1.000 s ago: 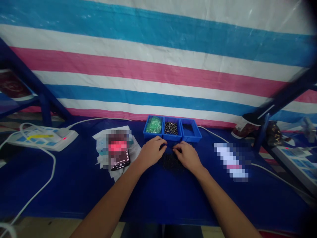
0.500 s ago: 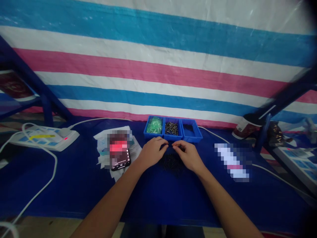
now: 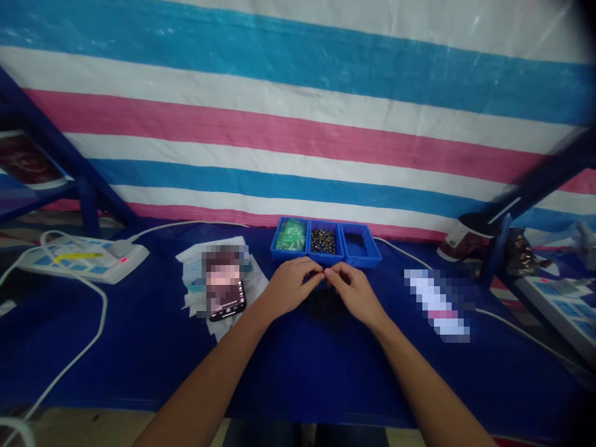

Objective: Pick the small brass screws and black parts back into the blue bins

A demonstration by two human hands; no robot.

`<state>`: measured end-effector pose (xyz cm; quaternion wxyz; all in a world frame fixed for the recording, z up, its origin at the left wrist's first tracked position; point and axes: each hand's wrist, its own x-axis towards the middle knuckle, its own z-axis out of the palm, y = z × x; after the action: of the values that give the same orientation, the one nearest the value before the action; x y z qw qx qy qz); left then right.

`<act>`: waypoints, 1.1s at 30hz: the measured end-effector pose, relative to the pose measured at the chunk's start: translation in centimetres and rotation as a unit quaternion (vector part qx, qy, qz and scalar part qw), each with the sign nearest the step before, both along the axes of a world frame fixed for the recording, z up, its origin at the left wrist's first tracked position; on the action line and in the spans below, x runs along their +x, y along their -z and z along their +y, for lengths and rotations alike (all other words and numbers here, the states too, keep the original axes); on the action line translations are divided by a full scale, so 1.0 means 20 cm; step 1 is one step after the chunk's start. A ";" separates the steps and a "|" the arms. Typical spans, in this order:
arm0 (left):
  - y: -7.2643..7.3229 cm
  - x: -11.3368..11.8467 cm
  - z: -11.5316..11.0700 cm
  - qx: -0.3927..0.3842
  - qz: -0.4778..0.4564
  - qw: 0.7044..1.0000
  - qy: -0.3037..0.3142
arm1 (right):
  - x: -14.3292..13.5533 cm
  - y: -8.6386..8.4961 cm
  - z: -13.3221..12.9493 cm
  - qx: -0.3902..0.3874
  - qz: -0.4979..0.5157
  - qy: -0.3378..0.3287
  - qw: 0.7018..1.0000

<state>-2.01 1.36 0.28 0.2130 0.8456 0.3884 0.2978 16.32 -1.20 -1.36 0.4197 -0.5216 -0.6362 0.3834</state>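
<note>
Fingertips of my left hand [image 3: 295,284] and my right hand [image 3: 351,289] meet in front of the blue bins, both closed in a pinch. Whatever lies between them is too small to make out. Just below the hands, a pile of small black parts [image 3: 326,308] lies on the blue table. Beyond the fingers stand three joined blue bins [image 3: 326,258]. Green pieces [image 3: 292,236] fill the left one, small metallic parts [image 3: 323,241] the middle one, and a few dark parts [image 3: 356,239] lie in the right one.
A lit phone [image 3: 227,301] rests on crumpled wrappers [image 3: 190,264] at left. A power strip [image 3: 88,264] with white cables stands farther left. At right are a blurred-out bright screen [image 3: 437,305], a dark cup [image 3: 460,239] and another power strip [image 3: 565,304].
My hands have come together: the fingertips, apart before, now touch or nearly touch. The picture on the phone has changed.
</note>
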 end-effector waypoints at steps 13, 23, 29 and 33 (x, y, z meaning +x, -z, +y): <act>0.04 0.00 0.00 0.006 0.023 0.996 -0.085 | 0.12 -0.02 0.04 0.022 0.038 0.227 0.973; 0.13 -0.02 0.03 0.009 0.174 0.983 -0.058 | 0.27 0.02 0.06 -0.140 -0.449 0.218 0.855; 0.11 -0.01 0.02 -0.011 0.184 0.981 -0.057 | 0.30 0.02 0.06 -0.128 -0.464 0.206 0.852; 0.11 -0.01 0.02 -0.021 0.170 0.984 -0.057 | 0.35 0.01 0.07 -0.139 -0.461 0.229 0.846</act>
<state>-2.30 1.72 -1.92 0.1442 0.8560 0.4722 0.1534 23.30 0.10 -1.63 0.0769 -0.8221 -0.5589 0.0763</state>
